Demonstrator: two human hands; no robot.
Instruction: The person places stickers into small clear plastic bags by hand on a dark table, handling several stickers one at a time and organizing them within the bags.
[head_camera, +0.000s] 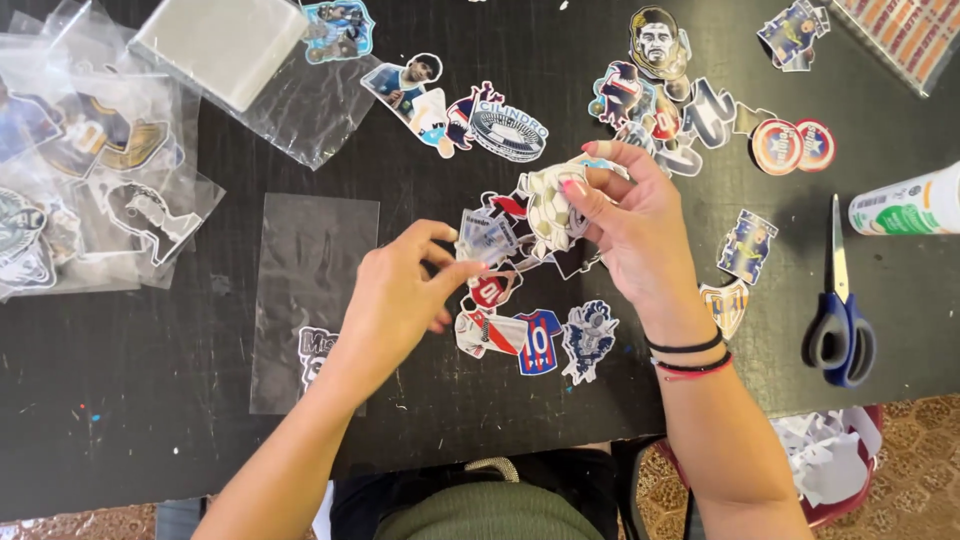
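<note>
**Meanwhile, at the sorting table: loose cut-outs held in both hands**

Seen from above, centre of the frame. Left hand (400, 295) pinching a small grey-blue sticker (487, 237) between thumb and fingertips, just above the black table (120, 400). Right hand (625, 225) closed around a fanned stack of cut-out stickers (550, 205), football design on top, raised slightly clear of the surface. Two thin bracelets (690, 357) at the right wrist.

Directly below the hands, loose shirt-shaped stickers (510, 335) lying flat. Left of centre, an empty clear sleeve (315, 290) with one printed piece at its lower edge. Upper left, a heap of filled sleeves (90, 170) and a block of unused ones (222, 45). Upper right, further cut-outs (680, 100) spread out; at the right edge, blue-handled scissors (840, 310) and a glue tube (910, 205). Lower right, a bin of paper scraps (830, 460).

Likely risks, judged from the arrangement:
- Stack slipping out of the right hand, owing to a loose fan-like grip on thin glossy pieces of uneven shape.
- Bent or creased corners on the pinched sticker, caused by fingertip pressure.
- Loose pieces on the table swept aside or off the near edge by a forearm.
- Mixing of held and lying pieces, given how closely they overlap beneath the hands.
</note>
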